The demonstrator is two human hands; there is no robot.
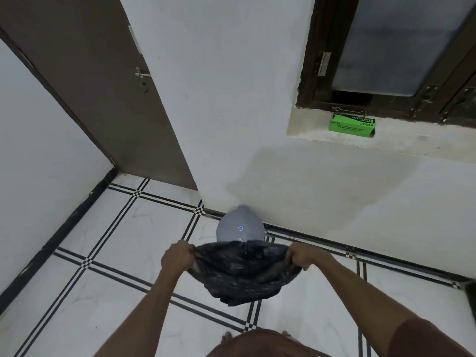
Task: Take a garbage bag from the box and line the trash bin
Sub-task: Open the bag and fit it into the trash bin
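A black garbage bag hangs stretched between my two hands above the floor. My left hand grips its left top edge and my right hand grips its right top edge. Just beyond the bag, a grey trash bin with a small blue mark stands on the floor against the wall; the bag hides its near part. The green garbage bag box lies on the window sill up to the right.
A brown door stands at the left. The window sill juts out from the white wall above the bin. The floor has white tiles with black lines. My feet show at the bottom.
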